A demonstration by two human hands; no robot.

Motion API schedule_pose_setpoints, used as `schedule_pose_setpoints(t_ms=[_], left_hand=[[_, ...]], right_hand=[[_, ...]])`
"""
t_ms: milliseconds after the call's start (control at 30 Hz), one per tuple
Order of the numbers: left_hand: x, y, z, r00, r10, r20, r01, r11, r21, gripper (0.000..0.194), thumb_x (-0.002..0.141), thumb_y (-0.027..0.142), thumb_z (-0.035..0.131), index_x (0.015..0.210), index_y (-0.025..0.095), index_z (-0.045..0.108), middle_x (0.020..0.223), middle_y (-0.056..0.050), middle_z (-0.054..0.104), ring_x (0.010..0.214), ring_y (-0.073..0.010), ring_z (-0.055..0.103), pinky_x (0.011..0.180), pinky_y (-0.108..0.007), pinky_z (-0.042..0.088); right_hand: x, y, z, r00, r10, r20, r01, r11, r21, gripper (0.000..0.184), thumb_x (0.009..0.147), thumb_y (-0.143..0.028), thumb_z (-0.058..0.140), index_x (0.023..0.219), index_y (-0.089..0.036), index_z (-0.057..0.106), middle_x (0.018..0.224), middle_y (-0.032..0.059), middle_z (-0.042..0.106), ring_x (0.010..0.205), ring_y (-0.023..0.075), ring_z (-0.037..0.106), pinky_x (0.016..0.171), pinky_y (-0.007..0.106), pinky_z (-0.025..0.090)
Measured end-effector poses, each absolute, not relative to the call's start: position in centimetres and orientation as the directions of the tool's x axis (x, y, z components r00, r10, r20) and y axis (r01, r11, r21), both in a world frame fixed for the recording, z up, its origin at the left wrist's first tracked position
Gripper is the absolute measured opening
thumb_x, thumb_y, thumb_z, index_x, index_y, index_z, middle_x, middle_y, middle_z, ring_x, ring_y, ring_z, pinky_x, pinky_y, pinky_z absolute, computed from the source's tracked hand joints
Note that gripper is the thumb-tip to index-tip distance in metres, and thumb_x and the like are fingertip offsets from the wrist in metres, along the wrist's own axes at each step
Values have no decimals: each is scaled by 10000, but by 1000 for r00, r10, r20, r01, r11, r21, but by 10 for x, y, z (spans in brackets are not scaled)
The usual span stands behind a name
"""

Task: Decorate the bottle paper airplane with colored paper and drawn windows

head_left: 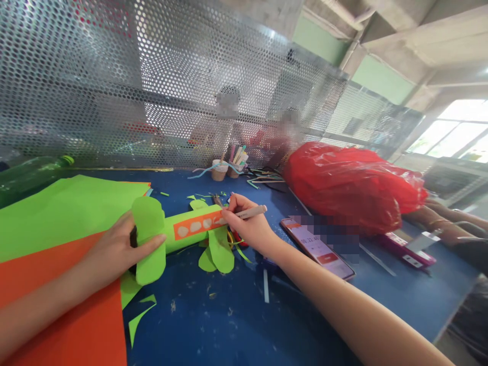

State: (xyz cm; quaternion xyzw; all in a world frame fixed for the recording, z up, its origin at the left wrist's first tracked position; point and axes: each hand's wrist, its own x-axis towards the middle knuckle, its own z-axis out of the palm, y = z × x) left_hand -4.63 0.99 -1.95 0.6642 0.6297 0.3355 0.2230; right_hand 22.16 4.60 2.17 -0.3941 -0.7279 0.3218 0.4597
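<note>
A green paper tube craft [179, 231] lies on the blue table [229, 315], with an orange strip of white ovals [196, 225] along its side and green paper flaps at both ends. My left hand [114, 251] grips the near end of the tube, thumb pressed on a green flap. My right hand [247, 223] is closed on a grey pen [249, 212], its tip touching the far end of the orange strip.
Green paper sheets [64, 213] and an orange sheet [61, 305] lie at the left. A phone [318, 248] rests right of my forearm, a red plastic bag [351, 185] behind it. Cups of pens [229, 166] stand by the perforated metal screen [152, 86]. Another person's arm [446, 223] rests at the right.
</note>
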Motion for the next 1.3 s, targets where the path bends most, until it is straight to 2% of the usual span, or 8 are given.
schedule_pose_setpoints(t_ms=[200,533,767,900,1033,1200,1300], left_hand=[[-48,12,-23,-20,986,167,682,-108,724,706,683,741,517,1219,283,565,1239,-36,605,1104,-316,588,952,-440,450],[-47,12,-22,-10,985,173,692,-118,712,686,695,753,500,1151,247,585,1252,-72,594,1135,-334,563,964,-471,441],[-47,10,-20,2,991,132,671,-99,735,717,709,746,517,1216,241,561,1240,-81,611,1113,-345,580,953,-485,458],[-46,10,-20,0,989,146,679,-107,726,701,712,735,516,1209,244,570,1222,-70,614,1093,-334,588,953,-471,455],[-46,10,-19,7,987,164,674,-126,728,679,713,732,516,1178,241,581,1239,-69,596,1112,-324,573,969,-453,443],[-47,11,-21,-8,985,174,686,-121,718,662,697,743,510,1115,238,600,1227,-76,605,1117,-334,572,978,-463,436],[-47,12,-22,-23,988,156,684,-98,723,673,693,736,519,1153,249,586,1226,-71,607,1107,-336,579,968,-468,445]], right_hand=[[222,46,21,-265,881,393,270,459,-846,187,749,-238,567,654,-232,406,558,-72,408,507,105,354,482,234,262],[221,45,21,-263,877,401,281,468,-838,185,742,-213,559,648,-232,401,543,-78,393,501,103,331,486,237,257],[222,45,22,-255,878,404,290,468,-835,209,751,-226,575,638,-233,399,527,-82,397,478,98,339,476,239,270],[222,44,25,-240,892,383,213,434,-876,249,827,-320,569,665,-235,400,504,-82,444,443,99,407,464,242,296],[221,41,27,-249,902,353,122,390,-913,302,922,-453,461,718,-232,436,469,-75,491,438,108,459,498,251,359],[220,41,26,-233,920,316,187,361,-914,324,879,-499,530,717,-224,470,468,-83,446,405,93,386,437,240,282],[221,42,26,-251,909,333,223,389,-894,284,833,-449,595,710,-216,488,542,-68,466,464,91,386,459,240,281]])
